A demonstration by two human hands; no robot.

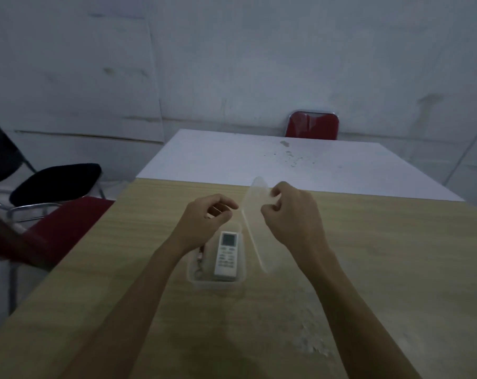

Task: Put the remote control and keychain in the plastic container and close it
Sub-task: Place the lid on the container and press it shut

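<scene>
A clear plastic container (218, 284) sits open on the wooden table. Inside it lies a white remote control (227, 255) with a small screen, and to its left the keychain (200, 259), partly hidden by my left wrist. My right hand (292, 214) grips the clear lid (252, 214) and holds it tilted on edge just right of and above the container. My left hand (207, 218) hovers over the container's far left end, fingers loosely curled with nothing seen in them, close to the lid's edge.
The wooden table (368, 269) joins a white table (259, 160) farther away. A red chair (311, 125) stands behind the white table. At the left are a black chair (57, 181) and a red chair seat (65, 225).
</scene>
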